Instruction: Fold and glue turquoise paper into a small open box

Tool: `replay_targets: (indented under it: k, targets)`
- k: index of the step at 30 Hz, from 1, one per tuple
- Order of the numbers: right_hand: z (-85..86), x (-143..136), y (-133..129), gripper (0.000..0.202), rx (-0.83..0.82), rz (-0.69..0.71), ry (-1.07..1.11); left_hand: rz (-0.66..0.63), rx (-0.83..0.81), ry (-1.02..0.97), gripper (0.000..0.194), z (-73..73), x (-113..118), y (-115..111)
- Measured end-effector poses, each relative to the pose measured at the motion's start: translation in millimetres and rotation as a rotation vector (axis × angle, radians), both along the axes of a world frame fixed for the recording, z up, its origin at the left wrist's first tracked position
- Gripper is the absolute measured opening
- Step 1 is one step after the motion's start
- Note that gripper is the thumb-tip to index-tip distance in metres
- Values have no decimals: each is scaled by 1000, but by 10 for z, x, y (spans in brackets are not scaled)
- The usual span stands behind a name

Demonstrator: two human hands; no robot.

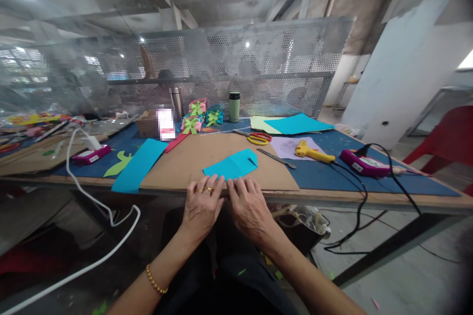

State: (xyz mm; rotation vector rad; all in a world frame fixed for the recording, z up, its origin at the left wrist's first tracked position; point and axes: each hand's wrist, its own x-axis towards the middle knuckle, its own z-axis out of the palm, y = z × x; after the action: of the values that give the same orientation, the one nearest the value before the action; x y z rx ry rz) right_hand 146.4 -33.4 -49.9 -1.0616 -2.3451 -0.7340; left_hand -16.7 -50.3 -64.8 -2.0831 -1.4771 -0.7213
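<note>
A piece of bright blue paper [231,163] lies on a brown cardboard sheet [185,157] at the table's front edge, with a small fold or slit near its right end. My left hand [203,204], with rings on its fingers, holds the near edge of the paper with bent fingers. Beside it, my right hand [251,205] grips the same edge, its fingertips on the paper. Both thumbs are partly hidden under the fingers. A metal blade [276,158] rests to the right of the paper, and scissors [258,138] with red and yellow handles lie behind it.
A yellow glue gun [314,151] lies on lilac paper [286,147], near a purple power strip [364,163]. On the left are a blue strip [138,165] and another purple strip [91,155] with a white cable. Bow-topped bundles [192,123] and a green flask [234,107] stand behind.
</note>
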Motion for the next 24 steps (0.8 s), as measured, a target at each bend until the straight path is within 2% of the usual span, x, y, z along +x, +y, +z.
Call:
replay_targets:
  k: [6, 17, 24]
  targets:
    - [0, 0, 7, 41, -2, -5, 2, 6, 65, 6, 44, -38, 4, 0]
    - [-18, -8, 22, 39, 19, 1, 8, -9, -14, -24, 44, 76, -29, 11]
    - [-39, -11, 28, 39, 39, -10, 9, -19, 7, -29, 46, 11, -62, 8]
